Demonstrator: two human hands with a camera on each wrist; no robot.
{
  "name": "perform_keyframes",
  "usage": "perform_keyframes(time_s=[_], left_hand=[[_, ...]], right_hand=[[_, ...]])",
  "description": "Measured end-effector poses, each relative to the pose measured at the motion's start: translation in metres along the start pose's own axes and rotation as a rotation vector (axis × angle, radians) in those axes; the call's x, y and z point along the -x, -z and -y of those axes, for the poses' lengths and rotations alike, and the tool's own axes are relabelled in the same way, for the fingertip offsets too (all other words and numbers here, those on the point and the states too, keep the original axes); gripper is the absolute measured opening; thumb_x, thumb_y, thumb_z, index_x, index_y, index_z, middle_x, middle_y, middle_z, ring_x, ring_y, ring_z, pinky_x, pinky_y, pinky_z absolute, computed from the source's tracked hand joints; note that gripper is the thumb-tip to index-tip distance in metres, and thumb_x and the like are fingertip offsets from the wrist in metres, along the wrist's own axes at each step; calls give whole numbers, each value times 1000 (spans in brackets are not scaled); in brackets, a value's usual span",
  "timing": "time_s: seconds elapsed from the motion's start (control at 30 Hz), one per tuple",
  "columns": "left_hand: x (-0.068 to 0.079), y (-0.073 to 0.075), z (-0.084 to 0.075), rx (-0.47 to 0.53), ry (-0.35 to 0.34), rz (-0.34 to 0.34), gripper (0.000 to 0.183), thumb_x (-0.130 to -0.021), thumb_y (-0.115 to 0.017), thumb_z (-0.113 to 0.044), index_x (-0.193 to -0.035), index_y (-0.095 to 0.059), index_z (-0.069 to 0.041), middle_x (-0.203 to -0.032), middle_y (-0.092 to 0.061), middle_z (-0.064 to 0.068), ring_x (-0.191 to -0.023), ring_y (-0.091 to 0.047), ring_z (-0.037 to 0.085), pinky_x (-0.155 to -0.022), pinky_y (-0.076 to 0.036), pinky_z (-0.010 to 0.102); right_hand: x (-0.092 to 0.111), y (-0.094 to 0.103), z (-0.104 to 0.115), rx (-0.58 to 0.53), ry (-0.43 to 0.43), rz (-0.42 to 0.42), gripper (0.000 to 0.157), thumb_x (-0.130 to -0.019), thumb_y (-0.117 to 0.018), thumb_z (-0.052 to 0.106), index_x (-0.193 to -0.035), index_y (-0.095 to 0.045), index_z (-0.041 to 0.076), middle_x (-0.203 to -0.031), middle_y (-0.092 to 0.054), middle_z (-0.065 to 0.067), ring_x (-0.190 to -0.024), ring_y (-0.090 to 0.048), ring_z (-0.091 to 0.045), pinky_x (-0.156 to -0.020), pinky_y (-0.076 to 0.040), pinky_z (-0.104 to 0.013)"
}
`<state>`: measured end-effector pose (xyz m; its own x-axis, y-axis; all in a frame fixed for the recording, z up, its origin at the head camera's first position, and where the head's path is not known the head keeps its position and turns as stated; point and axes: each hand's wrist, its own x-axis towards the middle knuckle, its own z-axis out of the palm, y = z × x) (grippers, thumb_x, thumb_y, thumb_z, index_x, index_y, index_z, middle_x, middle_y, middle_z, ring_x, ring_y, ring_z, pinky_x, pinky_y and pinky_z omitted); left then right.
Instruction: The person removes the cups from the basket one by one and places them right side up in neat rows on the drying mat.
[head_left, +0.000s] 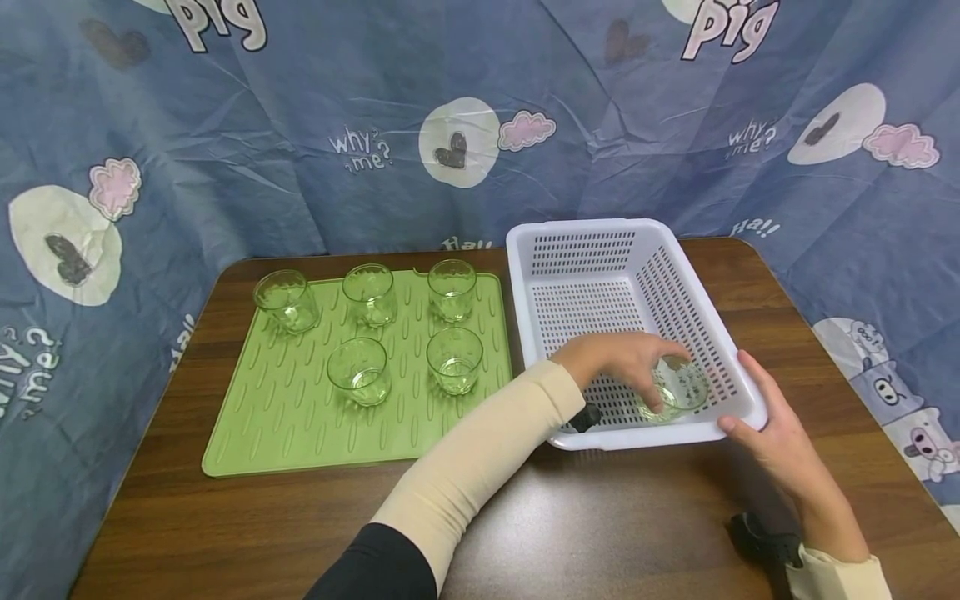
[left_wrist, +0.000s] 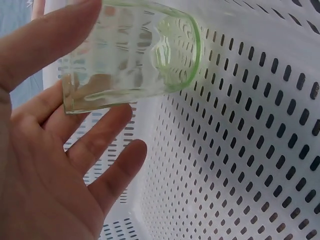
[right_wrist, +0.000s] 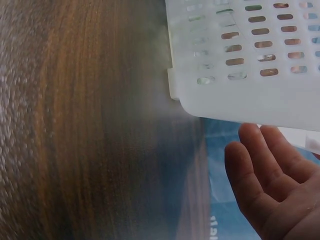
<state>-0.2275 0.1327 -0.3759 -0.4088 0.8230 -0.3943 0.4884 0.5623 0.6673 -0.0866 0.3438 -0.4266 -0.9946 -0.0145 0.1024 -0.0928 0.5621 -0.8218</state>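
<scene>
In the head view my left hand [head_left: 633, 362] reaches into the white perforated basket [head_left: 525, 333] and holds a clear greenish drinking glass [head_left: 686, 387]. The left wrist view shows this glass [left_wrist: 145, 55] between the thumb and the fingers behind it, while the little finger [left_wrist: 122, 170] stays off it. My right hand [head_left: 780, 425] grips the basket's front right corner, thumb at the front rim and fingers along the right side. From the right wrist, fingers [right_wrist: 265, 165] show beside the basket wall [right_wrist: 245, 97].
Several similar glasses [head_left: 454, 360] stand on a green ribbed mat [head_left: 277, 417], left of the basket. The glass [head_left: 287, 300] at the back left corner overlaps the mat's edge. A brown wooden table [head_left: 600, 517] lies under everything, with a blue printed cloth [head_left: 300, 167] behind.
</scene>
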Motion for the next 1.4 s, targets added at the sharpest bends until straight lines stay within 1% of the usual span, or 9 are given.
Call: perform_keyframes(time_s=[0.13,0.23,0.3,0.5,0.63,0.8,1.1,1.2,1.4], left_hand=[[-1,2,-1,-24,-38,-19,89,-77,-86,-27,-152,-39,-30,-142,-52,-12,-127,-50,5,-107,-41,17],[-2,4,-1,-39,-86,-39,86,-77,-85,-28,-151,-40,-25,-141,-53,-9,-126,-50,4,-106,-40,15],[-2,4,-2,-34,-98,-48,85,-77,-85,-29,-150,-42,-22,-140,-55,-8,-125,-51,4,-105,-39,13],[1,3,-2,2,-107,-84,82,-75,-87,-33,-145,-46,-18,-138,-57,-6,-122,-55,5,-102,-42,13],[4,5,-1,33,-109,-119,83,-75,-86,-34,-144,-43,-19,-140,-55,-7,-121,-56,6,-100,-44,12],[9,9,-1,63,-121,-179,86,-76,-85,-35,-147,-39,-20,-143,-54,-8,-126,-54,7,-104,-43,14],[14,16,4,33,-138,-236,89,-78,-83,-41,-152,-37,-21,-143,-55,-9,-125,-55,5,-103,-43,13],[19,18,4,0,-136,-241,89,-79,-82,-43,-152,-37,-22,-143,-56,-9,-128,-54,6,-105,-43,15],[37,26,-3,-49,-125,-258,90,-79,-81,-44,-154,-36,-22,-143,-57,-8,-131,-54,9,-108,-42,18]], right_hand=[[-1,1,-1,2,11,-11,93,-87,-68,-6,-161,-16,17,-122,-43,30,-96,-54,15,-67,-52,-11],[-1,1,-1,-7,30,-22,93,-86,-68,-9,-160,-18,16,-122,-44,30,-96,-54,14,-66,-53,-11],[0,0,-1,-9,39,-23,92,-86,-67,-10,-160,-18,16,-121,-45,30,-95,-54,14,-66,-53,-11],[2,-1,-2,-8,37,-12,92,-87,-67,-9,-160,-17,15,-122,-44,31,-96,-54,15,-66,-53,-11],[2,-2,-2,-18,39,-8,92,-87,-66,-10,-160,-17,16,-123,-44,30,-96,-55,14,-67,-53,-12],[3,-2,-2,-52,52,-7,92,-87,-64,-13,-160,-17,15,-122,-46,27,-97,-56,13,-68,-53,-11],[-1,0,0,-34,12,-2,91,-89,-65,-7,-161,-15,17,-122,-42,27,-97,-53,13,-69,-53,-11],[-1,-1,0,-44,1,4,90,-90,-65,-6,-161,-14,18,-122,-42,27,-97,-53,13,-70,-52,-11],[1,-3,0,-62,7,-7,91,-89,-65,-7,-161,-15,17,-120,-46,27,-97,-55,13,-69,-52,-10]])
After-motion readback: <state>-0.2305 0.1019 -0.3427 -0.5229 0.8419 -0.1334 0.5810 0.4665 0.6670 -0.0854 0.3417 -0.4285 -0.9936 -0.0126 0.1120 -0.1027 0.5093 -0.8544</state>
